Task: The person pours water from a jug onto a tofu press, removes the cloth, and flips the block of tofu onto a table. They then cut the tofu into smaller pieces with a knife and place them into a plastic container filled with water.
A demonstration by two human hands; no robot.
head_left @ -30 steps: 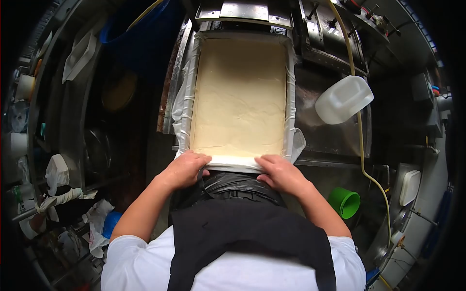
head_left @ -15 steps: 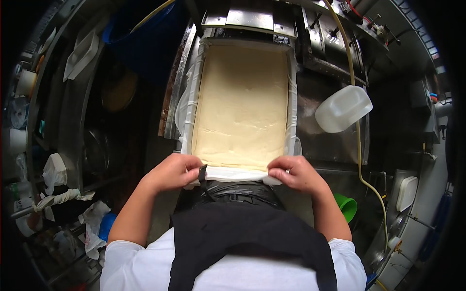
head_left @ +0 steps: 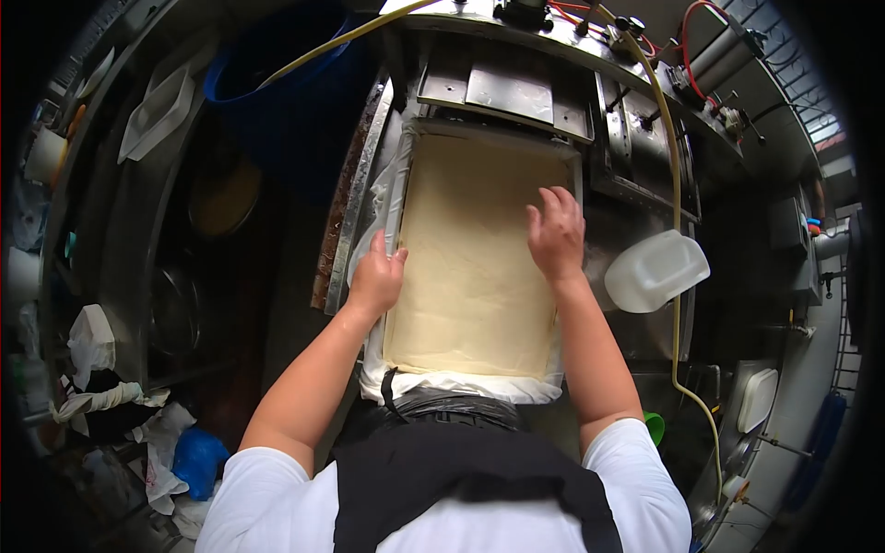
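A wide, smooth, pale yellow slab (head_left: 475, 276) fills a long rectangular tray lined with white cloth (head_left: 433, 380). The frames do not show for certain what the slab is made of. My left hand (head_left: 376, 278) is at the tray's left rim, thumb and forefinger apart, beside the cloth edge; its other fingers are partly hidden. Over the slab's right side is my right hand (head_left: 557, 232), fingers loosely spread and holding nothing. Cloth lies bunched along the near rim, close to my black apron (head_left: 461, 461).
A translucent plastic jug (head_left: 656, 271) lies to the right, beside a yellow hose (head_left: 678, 184). Metal plates (head_left: 509, 95) stand beyond the tray. At the far left is a blue barrel (head_left: 230, 92); a cluttered shelf holds a white container (head_left: 159, 111). Below right sits a green bucket (head_left: 654, 428).
Both hands have left the cloth at the near rim and moved forward, the left to the left rim, the right over the slab's right side. The tray appears lower in view.
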